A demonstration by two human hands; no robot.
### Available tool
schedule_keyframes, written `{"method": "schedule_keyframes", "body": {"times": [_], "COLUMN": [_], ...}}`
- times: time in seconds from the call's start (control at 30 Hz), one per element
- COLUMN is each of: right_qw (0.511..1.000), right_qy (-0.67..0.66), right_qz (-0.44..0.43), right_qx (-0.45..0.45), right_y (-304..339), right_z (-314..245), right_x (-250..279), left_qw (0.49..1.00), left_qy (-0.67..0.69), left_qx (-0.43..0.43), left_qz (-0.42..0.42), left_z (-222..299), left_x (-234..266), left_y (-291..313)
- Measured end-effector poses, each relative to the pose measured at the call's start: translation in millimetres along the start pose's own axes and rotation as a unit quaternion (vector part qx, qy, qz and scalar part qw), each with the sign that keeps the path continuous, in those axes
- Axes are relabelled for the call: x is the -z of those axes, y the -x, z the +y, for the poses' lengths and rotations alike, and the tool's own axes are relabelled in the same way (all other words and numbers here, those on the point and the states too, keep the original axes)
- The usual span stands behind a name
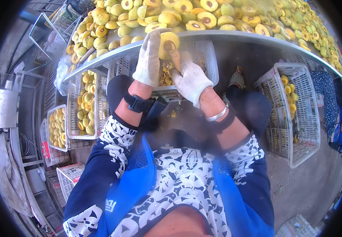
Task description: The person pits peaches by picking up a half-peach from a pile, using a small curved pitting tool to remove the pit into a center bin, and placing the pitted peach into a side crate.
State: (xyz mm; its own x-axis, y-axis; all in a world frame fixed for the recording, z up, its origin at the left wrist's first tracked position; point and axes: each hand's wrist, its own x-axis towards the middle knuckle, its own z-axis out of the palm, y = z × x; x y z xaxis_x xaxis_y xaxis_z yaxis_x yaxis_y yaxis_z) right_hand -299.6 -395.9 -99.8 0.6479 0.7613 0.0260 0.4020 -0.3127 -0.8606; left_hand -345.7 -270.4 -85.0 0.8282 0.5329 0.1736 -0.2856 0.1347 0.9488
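My left hand (pixel 149 59), in a whitish knit glove, is closed around a halved yellow peach (pixel 168 42), its cut face and brown centre turned toward my right hand. My right hand (pixel 192 77), gloved alike, grips a short orange-brown pitting tool (pixel 175 59), whose tip is at the centre of the half. The tool's working end is too small to make out. Both hands are at the near rim of a metal-edged table (pixel 234 34), above a white crate (pixel 209 59) holding yellow and brown scraps.
Many halved peaches (pixel 206 19) cover the table. On the left, white crates (pixel 96 106) hold more yellow fruit; on the right stands a partly filled white crate (pixel 297 138). A person's patterned clothing (pixel 323 91) shows at far right. My knees are under the table's edge.
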Motion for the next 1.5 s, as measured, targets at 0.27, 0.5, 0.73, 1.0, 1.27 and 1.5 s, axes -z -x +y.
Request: {"method": "schedule_keyframes", "body": {"times": [0.27,0.5,0.73,1.0,1.27,1.5], "right_qw": [0.999,0.988,0.854,0.881,0.987,0.838], "right_qy": [0.025,-0.066,-0.453,-0.420,-0.150,-0.474], "right_qz": [-0.025,-0.136,-0.214,-0.189,-0.054,-0.235], "right_qx": [-0.018,-0.036,-0.142,-0.111,-0.001,-0.133], "right_y": [3,5,7,7,-2,12], "right_z": [-2,-3,-4,-5,10,-7], "right_x": [-10,-3,19,4,-18,7], "left_qw": [0.988,0.965,0.974,0.976,0.980,0.976], "left_qy": [-0.140,-0.255,-0.196,-0.121,0.000,-0.081], "left_qx": [-0.045,-0.034,-0.108,-0.115,-0.028,-0.075], "left_qz": [0.041,0.044,0.034,0.138,0.196,0.189], "left_z": [3,9,3,-20,-9,-12], "left_x": [5,23,13,9,-7,1], "left_y": [-4,-13,1,1,7,10]}}
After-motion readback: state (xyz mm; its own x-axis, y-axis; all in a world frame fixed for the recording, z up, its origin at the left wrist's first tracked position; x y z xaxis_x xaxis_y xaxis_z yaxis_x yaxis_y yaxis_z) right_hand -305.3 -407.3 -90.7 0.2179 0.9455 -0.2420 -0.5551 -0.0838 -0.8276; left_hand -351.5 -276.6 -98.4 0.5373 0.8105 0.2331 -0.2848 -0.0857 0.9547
